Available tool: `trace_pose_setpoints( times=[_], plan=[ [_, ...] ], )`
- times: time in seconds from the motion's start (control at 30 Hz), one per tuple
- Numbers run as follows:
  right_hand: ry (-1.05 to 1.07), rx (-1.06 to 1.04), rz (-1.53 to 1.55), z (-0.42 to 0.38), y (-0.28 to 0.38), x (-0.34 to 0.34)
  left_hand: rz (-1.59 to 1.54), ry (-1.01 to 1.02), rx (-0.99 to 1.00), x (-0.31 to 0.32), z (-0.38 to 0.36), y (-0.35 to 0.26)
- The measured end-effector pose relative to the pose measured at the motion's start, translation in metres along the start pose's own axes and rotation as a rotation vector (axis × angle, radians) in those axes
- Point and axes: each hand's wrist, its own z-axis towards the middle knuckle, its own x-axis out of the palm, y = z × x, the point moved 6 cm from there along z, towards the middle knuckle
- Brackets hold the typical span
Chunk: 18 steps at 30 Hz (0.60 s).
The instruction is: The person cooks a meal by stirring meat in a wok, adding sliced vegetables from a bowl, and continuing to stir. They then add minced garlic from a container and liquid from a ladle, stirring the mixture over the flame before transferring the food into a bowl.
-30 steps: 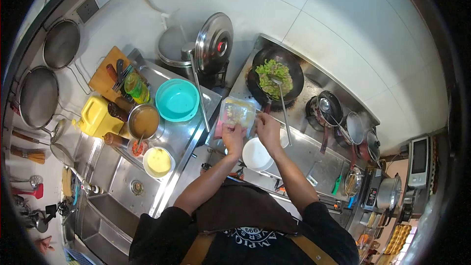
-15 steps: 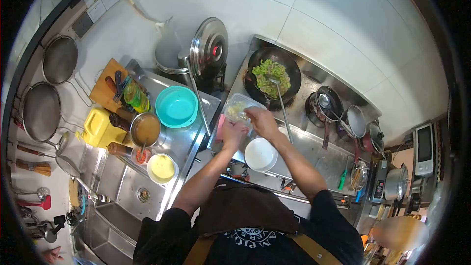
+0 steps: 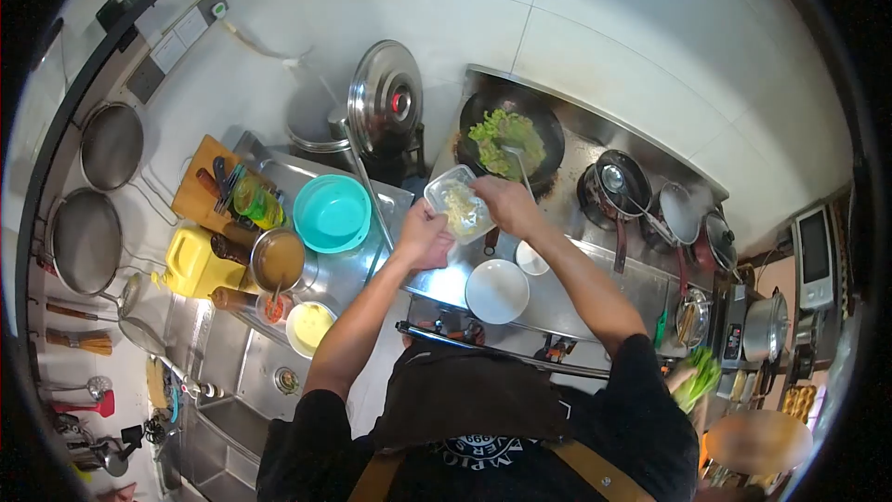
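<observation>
A clear plastic container (image 3: 458,207) with pale chopped bits inside is tilted in front of the wok (image 3: 555,149). My left hand (image 3: 426,234) grips its left edge. At its right side, my right hand (image 3: 506,207) has its fingers curled at the rim; what they pinch, if anything, is hidden. Green leafy vegetables (image 3: 506,141) lie in the wok with a metal spatula (image 3: 523,167) resting in them. A pink cloth (image 3: 435,256) is just below my left hand. A white bowl (image 3: 497,292) sits nearer to me, beside a smaller white bowl (image 3: 531,259).
To the left are a turquoise basin (image 3: 332,214), a pot of brown liquid (image 3: 278,258), a bowl of yellow food (image 3: 309,327) and a sink (image 3: 260,367). Pans (image 3: 613,184) stand on the right. At the lower right, another person's hand holds leafy greens (image 3: 699,379).
The container has moved left and up, more tilted, with my left hand on its edge. My right hand has shifted slightly right. The smaller white bowl and the other person's greens have come into view.
</observation>
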Motion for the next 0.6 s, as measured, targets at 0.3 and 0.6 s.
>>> trace_pose_setpoints(
  times=[0.3, 0.6],
  plan=[
    [-0.023, -0.015, -0.078, -0.008, -0.012, -0.008, 0.129, 0.019, -0.028, -0.003, 0.013, -0.017],
    [0.034, 0.033, -0.139, -0.011, -0.022, -0.003, 0.159, -0.038, 0.000, 0.000, 0.026, -0.012]
  ],
)
